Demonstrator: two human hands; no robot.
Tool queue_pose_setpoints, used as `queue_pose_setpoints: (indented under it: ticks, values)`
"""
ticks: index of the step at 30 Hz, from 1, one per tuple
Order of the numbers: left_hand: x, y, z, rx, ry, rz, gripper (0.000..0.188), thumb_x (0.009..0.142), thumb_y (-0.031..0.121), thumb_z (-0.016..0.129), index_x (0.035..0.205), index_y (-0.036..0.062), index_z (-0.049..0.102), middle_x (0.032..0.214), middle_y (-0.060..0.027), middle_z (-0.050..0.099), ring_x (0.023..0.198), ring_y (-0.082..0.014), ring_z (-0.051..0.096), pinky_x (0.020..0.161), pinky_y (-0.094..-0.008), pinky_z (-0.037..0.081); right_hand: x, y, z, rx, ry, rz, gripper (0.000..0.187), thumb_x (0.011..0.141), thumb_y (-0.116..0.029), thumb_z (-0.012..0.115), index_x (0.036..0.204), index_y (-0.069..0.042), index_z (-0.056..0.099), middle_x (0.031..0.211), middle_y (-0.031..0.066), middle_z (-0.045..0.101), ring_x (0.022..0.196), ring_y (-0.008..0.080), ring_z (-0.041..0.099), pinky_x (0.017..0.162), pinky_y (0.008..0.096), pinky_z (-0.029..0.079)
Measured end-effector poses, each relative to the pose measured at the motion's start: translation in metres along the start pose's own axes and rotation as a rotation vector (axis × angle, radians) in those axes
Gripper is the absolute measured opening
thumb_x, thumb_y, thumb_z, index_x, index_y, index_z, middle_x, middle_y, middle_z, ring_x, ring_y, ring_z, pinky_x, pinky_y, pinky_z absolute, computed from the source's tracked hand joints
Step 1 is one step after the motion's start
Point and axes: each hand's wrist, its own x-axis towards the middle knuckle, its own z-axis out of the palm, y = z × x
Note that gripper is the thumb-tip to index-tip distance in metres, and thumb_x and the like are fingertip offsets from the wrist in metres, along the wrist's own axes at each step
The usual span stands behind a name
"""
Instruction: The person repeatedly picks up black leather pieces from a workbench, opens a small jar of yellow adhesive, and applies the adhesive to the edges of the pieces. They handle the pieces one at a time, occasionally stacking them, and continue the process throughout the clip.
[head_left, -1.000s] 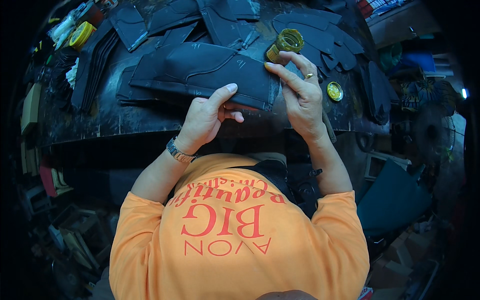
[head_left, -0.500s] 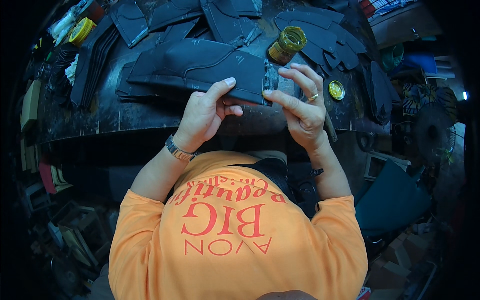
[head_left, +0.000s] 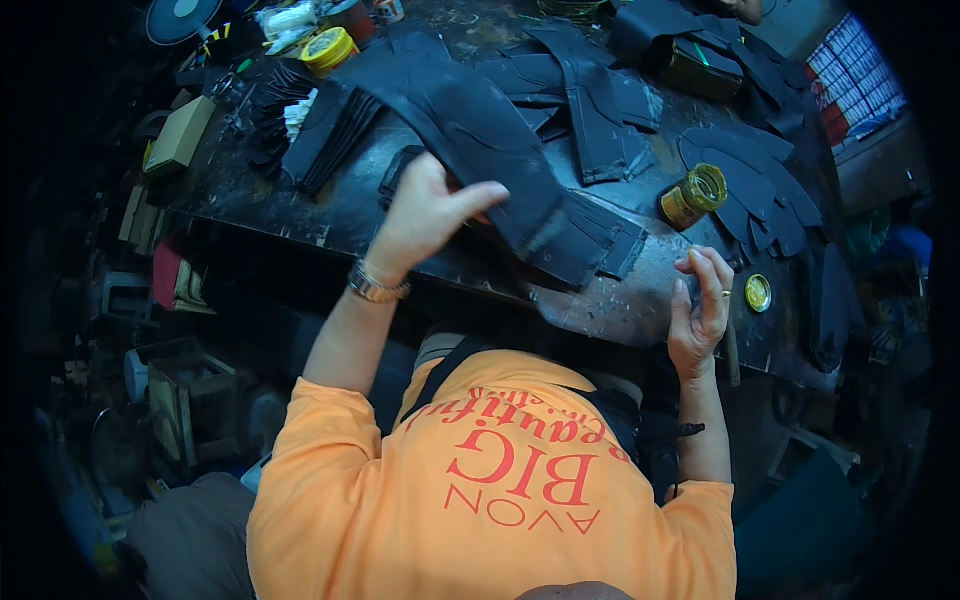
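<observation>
My left hand [head_left: 425,215] grips a long black leather-like panel [head_left: 490,130], with the thumb on top and the fingers hidden underneath. The panel is tilted, and its near end lies over a stack of similar black panels [head_left: 600,235] at the table's front edge. To the right, my right hand [head_left: 703,310] is raised with its fingers loosely bent, the thumb apart from them, and nothing visible in it. Just beyond that hand stands an uncovered glass jar [head_left: 688,203] smeared with yellowish-brown stuff. Its likely lid [head_left: 758,293], yellow-coated inside, lies to the right of the hand.
More black panels [head_left: 590,110] lie behind, and a fanned pile [head_left: 320,140] sits at left. Curved black pieces [head_left: 750,180] spread out at right. A yellow round tub [head_left: 328,50] and a cardboard box [head_left: 180,135] are at the far left. Part of another person's hand [head_left: 742,10] shows at the top.
My left hand has shifted the black panel leftward and away, off the panels beneath. My right hand has left the panel's end and drawn back to the right. The view has turned.
</observation>
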Motion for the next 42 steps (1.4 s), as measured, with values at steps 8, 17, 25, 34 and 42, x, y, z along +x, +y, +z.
queue_pose_setpoints:
  ticks: [8, 17, 25, 34, 42]
  values:
    - [0.085, -0.011, -0.138, 0.177, 0.165, 0.065, 0.055, 0.097, 0.022, 0.068, 0.140, -0.0025, 0.045, 0.126, -0.0099, 0.062, 0.108, -0.0146, 0.063, 0.097, -0.0293, 0.053, -0.025, 0.026, 0.025, 0.440, 0.096, 0.379, 0.072, 0.089, 0.014, 0.053, 0.154, -0.006, 0.029, 0.133, 0.0118, 0.048, 0.096, 0.0134, 0.061, 0.090, 0.0289, 0.050]
    - [0.181, -0.082, -0.205, 0.570, 0.405, -0.151, 0.040, 0.094, 0.022, 0.070, 0.132, 0.0108, 0.062, 0.106, -0.0115, 0.072, 0.094, -0.0169, 0.069, 0.081, -0.0296, 0.055, -0.020, 0.018, 0.027, 0.344, 0.041, 0.440, 0.075, 0.088, 0.012, 0.055, 0.155, -0.008, 0.027, 0.126, 0.0110, 0.050, 0.092, 0.0129, 0.060, 0.087, 0.0269, 0.049]
    - [0.173, -0.081, -0.155, 1.477, 0.612, -0.049, 0.038, 0.095, 0.027, 0.065, 0.131, 0.0151, 0.060, 0.127, -0.0133, 0.062, 0.107, -0.0349, 0.068, 0.088, -0.0486, 0.056, -0.021, 0.019, 0.027, 0.342, 0.016, 0.434, 0.074, 0.088, 0.012, 0.055, 0.154, -0.008, 0.029, 0.121, 0.0105, 0.053, 0.091, 0.0121, 0.058, 0.086, 0.0263, 0.049]
    - [0.163, -0.098, -0.147, 1.714, 0.650, 0.028, 0.048, 0.090, 0.019, 0.069, 0.136, 0.0161, 0.056, 0.130, -0.0102, 0.055, 0.107, -0.0336, 0.065, 0.085, -0.0488, 0.055, -0.022, 0.019, 0.028, 0.366, 0.037, 0.430, 0.074, 0.089, 0.010, 0.057, 0.155, -0.008, 0.028, 0.120, 0.0098, 0.054, 0.091, 0.0112, 0.058, 0.086, 0.0256, 0.048]
    - [0.076, -0.021, -0.045, 0.901, 0.292, 0.551, 0.035, 0.089, 0.021, 0.073, 0.120, 0.0063, 0.068, 0.107, -0.0150, 0.069, 0.102, -0.0303, 0.067, 0.091, -0.0387, 0.053, -0.023, 0.021, 0.027, 0.461, 0.053, 0.447, 0.070, 0.094, 0.003, 0.059, 0.155, -0.009, 0.028, 0.123, 0.0109, 0.054, 0.092, 0.0117, 0.058, 0.089, 0.0270, 0.048]
